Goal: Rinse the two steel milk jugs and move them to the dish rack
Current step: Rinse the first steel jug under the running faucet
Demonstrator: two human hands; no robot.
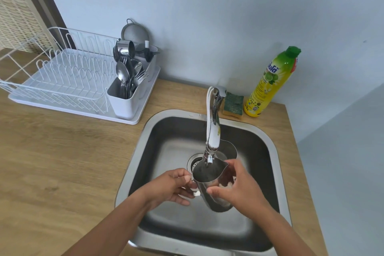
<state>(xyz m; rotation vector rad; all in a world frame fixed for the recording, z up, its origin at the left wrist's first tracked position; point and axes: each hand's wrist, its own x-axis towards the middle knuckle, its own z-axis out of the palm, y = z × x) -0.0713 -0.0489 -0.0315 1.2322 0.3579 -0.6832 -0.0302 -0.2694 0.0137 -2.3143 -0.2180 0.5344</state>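
I hold a steel milk jug (209, 183) over the sink (268, 137), its mouth right under the tap's spout (209, 159). My left hand (172, 186) grips the jug's handle. My right hand (239, 187) wraps the jug's body from the right. A second steel jug (227, 148) stands in the sink behind the first, partly hidden by the tap. The white wire dish rack (68, 75) sits on the counter at the far left, apart from both hands.
A white cutlery holder (126, 102) full of spoons and forks stands at the rack's right end, with a strainer (135, 32) behind. A green sponge (233, 103) and a yellow dish soap bottle (270, 83) stand behind the sink. The wooden counter (62, 162) spreads to the left.
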